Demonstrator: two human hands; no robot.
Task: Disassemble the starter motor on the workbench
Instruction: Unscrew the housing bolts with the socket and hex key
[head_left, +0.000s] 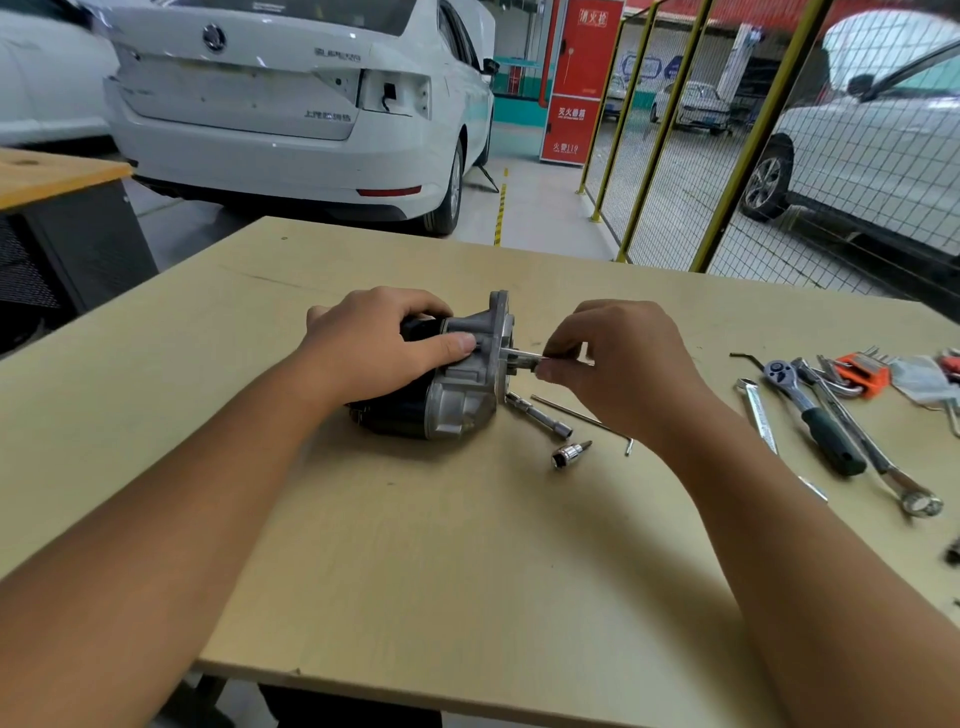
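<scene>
The starter motor (457, 384), with a black body and a silver aluminium nose housing, lies on its side in the middle of the workbench (415, 545). My left hand (379, 348) grips its black body from above, thumb on the housing. My right hand (613, 364) pinches a thin metal tool or bolt (524, 356) that sticks out of the flange on the motor's right end. The tool's far end is hidden by my fingers.
A socket extension (540, 415), a small socket bit (569, 453) and a long hex key (582, 418) lie just right of the motor. Farther right are a ratchet (815, 415), wrenches (758, 410) and an orange hex key set (862, 371). White cars and a yellow mesh fence stand behind.
</scene>
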